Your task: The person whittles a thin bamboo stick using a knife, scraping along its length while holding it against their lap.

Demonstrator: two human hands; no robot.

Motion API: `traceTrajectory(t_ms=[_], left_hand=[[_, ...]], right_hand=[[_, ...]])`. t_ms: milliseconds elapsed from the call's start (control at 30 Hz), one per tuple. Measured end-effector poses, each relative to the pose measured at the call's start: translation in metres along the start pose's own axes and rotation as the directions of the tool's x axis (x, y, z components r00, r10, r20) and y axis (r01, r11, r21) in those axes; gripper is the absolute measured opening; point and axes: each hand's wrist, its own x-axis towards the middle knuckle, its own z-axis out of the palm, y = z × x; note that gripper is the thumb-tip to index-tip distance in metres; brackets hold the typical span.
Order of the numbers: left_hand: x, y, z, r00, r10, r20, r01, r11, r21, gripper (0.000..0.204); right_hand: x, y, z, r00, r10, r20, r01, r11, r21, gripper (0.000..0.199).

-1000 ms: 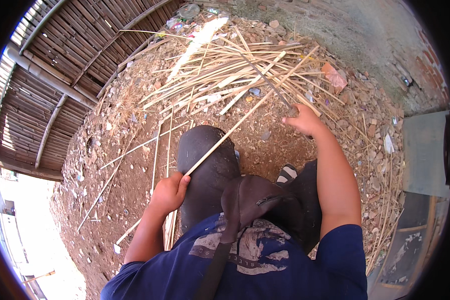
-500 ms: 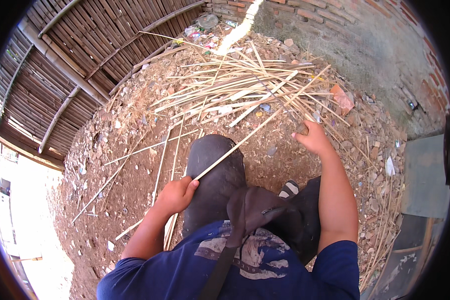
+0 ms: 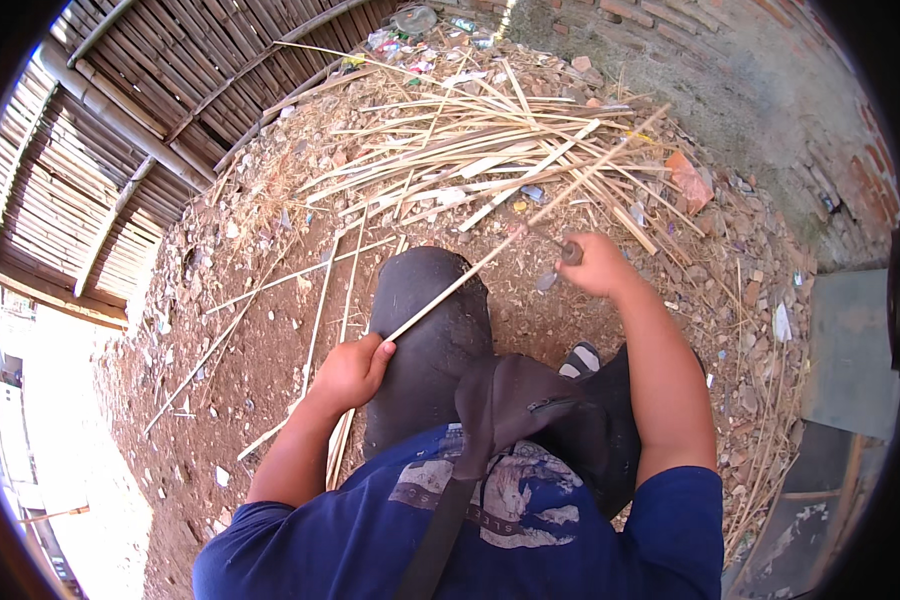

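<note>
My left hand (image 3: 353, 372) is closed round the near end of a long bamboo strip (image 3: 440, 296), beside my bent knee. The strip slants up and right across the knee toward a pile of split bamboo strips (image 3: 450, 160). My right hand (image 3: 602, 266) grips a knife by its dark handle (image 3: 570, 253). Its thin blade is foreshortened and hard to make out, pointing left close to the middle of the held strip. Whether blade and strip touch, I cannot tell.
Loose strips (image 3: 320, 310) lie on the dirt left of my knee. A bamboo-slat wall (image 3: 220, 60) stands at the far left, a brick wall (image 3: 770, 130) at the far right. Litter (image 3: 400, 50) is scattered at the back. A grey panel (image 3: 850, 350) stands at right.
My right hand has moved left and slightly down, bringing the knife closer to the held strip; its blade now looks much shorter. My left hand keeps hold of the strip, shifted very slightly.
</note>
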Motion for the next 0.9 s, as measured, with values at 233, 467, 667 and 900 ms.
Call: traceTrajectory(t_ms=[233,467,667,900], left_hand=[[0.006,0.0,-0.001,0.998,0.027,-0.053,-0.027,1.0,-0.001,0.042],[0.003,-0.006,0.006,0.997,0.006,-0.073,-0.001,0.998,0.07,0.041],[0.004,0.004,-0.007,0.998,0.021,-0.065,-0.01,0.987,0.158,0.041],[0.0,-0.006,0.005,0.996,0.04,-0.08,-0.037,0.998,0.046,0.04]], right_hand=[[-0.007,-0.01,-0.001,0.995,0.042,-0.091,-0.055,0.987,-0.153,0.033],[0.0,0.011,-0.016,0.965,0.131,-0.229,-0.154,0.984,-0.088,0.037],[-0.004,0.026,-0.021,0.982,0.157,-0.106,-0.167,0.981,-0.097,0.04],[-0.013,-0.032,-0.009,0.998,0.029,0.049,-0.02,0.985,-0.17,0.032]])
